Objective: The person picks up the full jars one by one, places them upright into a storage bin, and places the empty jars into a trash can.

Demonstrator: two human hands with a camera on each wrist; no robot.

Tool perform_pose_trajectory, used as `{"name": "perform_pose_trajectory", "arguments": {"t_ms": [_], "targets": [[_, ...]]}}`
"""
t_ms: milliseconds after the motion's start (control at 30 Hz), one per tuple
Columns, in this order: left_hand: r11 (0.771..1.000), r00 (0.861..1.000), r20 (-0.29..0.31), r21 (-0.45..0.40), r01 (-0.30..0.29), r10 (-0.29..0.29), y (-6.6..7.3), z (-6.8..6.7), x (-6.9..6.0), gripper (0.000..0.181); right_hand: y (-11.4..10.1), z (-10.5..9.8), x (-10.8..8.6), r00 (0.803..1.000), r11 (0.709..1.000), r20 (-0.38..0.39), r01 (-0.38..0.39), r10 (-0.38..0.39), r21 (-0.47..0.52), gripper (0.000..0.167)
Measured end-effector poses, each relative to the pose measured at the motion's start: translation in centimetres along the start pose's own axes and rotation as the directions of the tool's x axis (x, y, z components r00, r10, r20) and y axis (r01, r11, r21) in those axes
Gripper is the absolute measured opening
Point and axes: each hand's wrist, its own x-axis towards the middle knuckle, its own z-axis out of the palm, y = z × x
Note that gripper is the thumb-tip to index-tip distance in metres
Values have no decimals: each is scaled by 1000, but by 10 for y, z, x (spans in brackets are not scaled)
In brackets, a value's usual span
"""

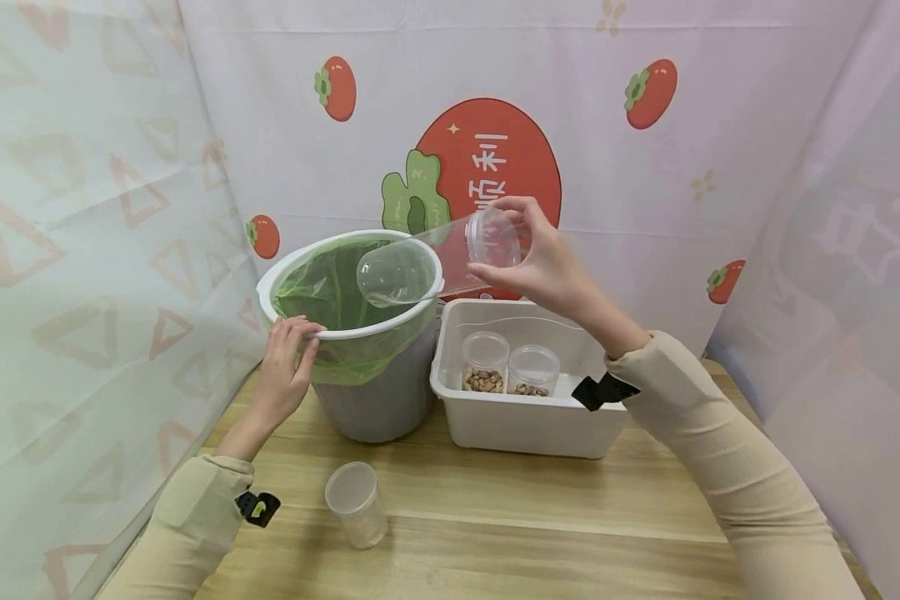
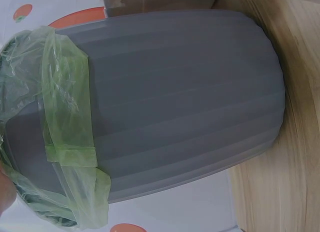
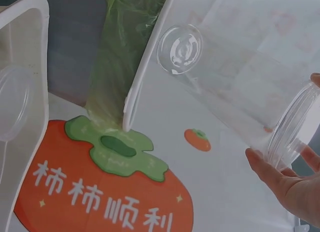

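Observation:
My right hand (image 1: 543, 258) grips the ribbed end of a tall clear plastic jar (image 3: 235, 97). The jar tilts over the mouth of a grey trash bin (image 2: 185, 97), its far rounded end lower than the gripped end. No contents show inside it. My left hand (image 1: 288, 367) holds the bin's white rim (image 1: 360, 332) at the near left, fingers over the edge and thumb outside. In the left wrist view only a bit of that hand shows at the left edge. A green bag (image 1: 322, 275) lines the bin and folds over its outside.
A white tub (image 1: 525, 429) stands right of the bin, with two lidded clear jars inside, a left jar (image 1: 485, 362) and a right jar (image 1: 534, 371), both holding brown nut-like pieces. A clear cup (image 1: 358, 504) stands on the wooden table (image 1: 532, 542) in front. Printed cloth walls enclose the back and sides.

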Motion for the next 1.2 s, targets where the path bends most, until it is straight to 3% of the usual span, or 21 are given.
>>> {"name": "perform_pose_trajectory", "arguments": {"t_ms": [233,700,1200], "targets": [[1000,1000,-7,0,-9,9,0,0,0,15,4,14,12,999,999,26,-43,43,31,67],[1000,1000,-4,-8,-10,10,0,0,0,15,9,43,26,998,997,-7,-55,55,48,68],[1000,1000,-6,-4,-11,11,-1,1,0,15,20,73,34,998,998,-10,-65,65,-10,68]]}}
